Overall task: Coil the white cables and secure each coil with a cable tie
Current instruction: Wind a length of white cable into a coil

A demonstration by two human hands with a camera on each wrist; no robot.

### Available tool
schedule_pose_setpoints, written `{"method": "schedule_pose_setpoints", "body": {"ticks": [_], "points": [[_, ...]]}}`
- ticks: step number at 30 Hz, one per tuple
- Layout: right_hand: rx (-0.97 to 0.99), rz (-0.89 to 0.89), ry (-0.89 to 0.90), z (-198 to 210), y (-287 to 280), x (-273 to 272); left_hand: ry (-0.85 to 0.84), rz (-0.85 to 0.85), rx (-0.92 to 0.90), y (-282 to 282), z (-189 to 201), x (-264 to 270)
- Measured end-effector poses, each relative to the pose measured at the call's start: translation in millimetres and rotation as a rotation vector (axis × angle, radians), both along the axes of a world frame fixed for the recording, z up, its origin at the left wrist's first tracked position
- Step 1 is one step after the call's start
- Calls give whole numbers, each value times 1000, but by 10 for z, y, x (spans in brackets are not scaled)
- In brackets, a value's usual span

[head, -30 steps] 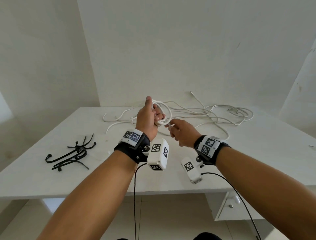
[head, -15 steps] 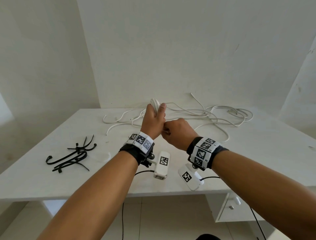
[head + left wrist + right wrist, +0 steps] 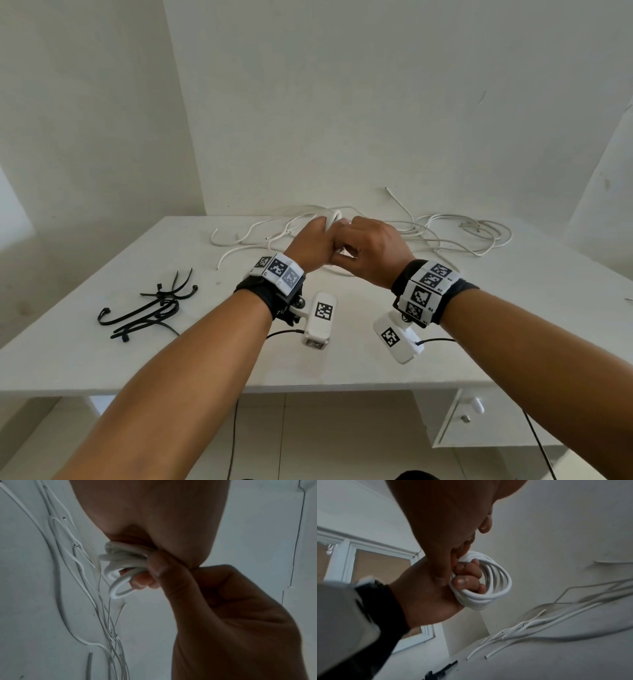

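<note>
A small coil of white cable (image 3: 496, 584) sits between both hands above the table; in the head view only its top (image 3: 334, 219) shows. My left hand (image 3: 313, 245) grips the coil, and its fingers (image 3: 464, 580) pass through the loops. My right hand (image 3: 371, 248) presses against the left and pinches the coil with its thumb (image 3: 158, 569). Loose white cables (image 3: 445, 233) lie tangled at the back of the white table (image 3: 513, 325). Several black cable ties (image 3: 147, 308) lie at the table's left.
The wall stands just behind the cables. A drawer unit (image 3: 479, 421) sits under the table's right side. Thin black cords (image 3: 537, 445) hang from the wrist cameras below the table edge.
My right hand has closed in from below and now clasps the coil together with the left. The open loop that my left hand held up is squeezed into a tight bundle.
</note>
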State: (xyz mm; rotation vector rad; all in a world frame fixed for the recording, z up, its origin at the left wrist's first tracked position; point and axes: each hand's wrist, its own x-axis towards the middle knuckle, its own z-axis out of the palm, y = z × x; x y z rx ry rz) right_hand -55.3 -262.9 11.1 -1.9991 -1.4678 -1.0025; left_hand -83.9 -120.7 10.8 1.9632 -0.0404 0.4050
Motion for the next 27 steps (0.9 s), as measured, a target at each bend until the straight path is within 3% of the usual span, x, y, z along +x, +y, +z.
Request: {"method": "schedule_pose_setpoints", "body": {"ticks": [3, 6, 10, 13, 18, 21, 27], "points": [[25, 6, 167, -28, 0, 68, 42, -115, -63, -12, 15, -82], [65, 7, 282, -68, 5, 106, 42, -217, 9, 31, 44, -165], [229, 4, 427, -38, -34, 167, 89, -337, -13, 106, 9, -196], [165, 1, 465, 16, -48, 184, 113, -325, -30, 97, -27, -236], [233, 16, 655, -16, 19, 84, 80, -338, -323, 55, -28, -231], [270, -1, 664, -5, -19, 72, 106, -330, -459, 36, 13, -226], [122, 145, 715, -19, -86, 105, 140, -305, -644, 0, 106, -245]]}}
